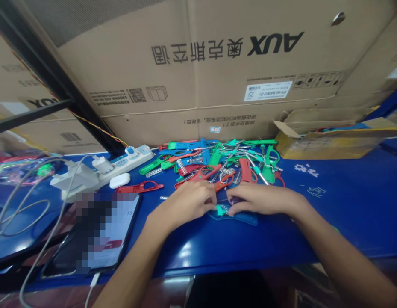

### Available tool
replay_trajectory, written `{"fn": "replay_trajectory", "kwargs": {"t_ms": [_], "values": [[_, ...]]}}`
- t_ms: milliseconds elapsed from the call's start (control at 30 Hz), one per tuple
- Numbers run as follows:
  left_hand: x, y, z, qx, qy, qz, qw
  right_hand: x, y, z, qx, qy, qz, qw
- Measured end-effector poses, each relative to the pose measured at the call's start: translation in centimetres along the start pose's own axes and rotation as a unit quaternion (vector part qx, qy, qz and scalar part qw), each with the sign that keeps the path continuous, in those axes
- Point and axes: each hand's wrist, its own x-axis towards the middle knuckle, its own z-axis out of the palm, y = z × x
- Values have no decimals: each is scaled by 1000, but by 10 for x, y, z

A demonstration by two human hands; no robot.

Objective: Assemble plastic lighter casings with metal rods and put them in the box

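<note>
A blue plastic casing half, shaped like the shell of a long-necked lighter, lies on the table between my hands. In it sit a small green piece and thin white wires. My left hand is closed, thumb and fingers pinching at the left end of the casing beside the green piece. My right hand is curled over the casing, its thumb and forefinger close together near a small black part. A dark purple thing shows under its fingers; what it is, I cannot make out.
Behind my hands lies a heap of red, green and blue lighter casings with metal tubes. A power strip, white earbud case and tablet are at left. An open carton and small white pieces are at right.
</note>
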Motion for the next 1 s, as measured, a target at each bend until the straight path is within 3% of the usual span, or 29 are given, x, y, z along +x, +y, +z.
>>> {"fn": "replay_trajectory", "kwargs": {"t_ms": [433,767,1000], "values": [[0,-1,3,-2,5,0,1000,-1,-1,-2,3,-4,-21,1000],[1,-2,4,22,9,-2,1000,-7,-7,-3,-37,3,51,998],[0,-3,2,38,35,9,999,-5,-7,-2,-33,-18,29,999]]}}
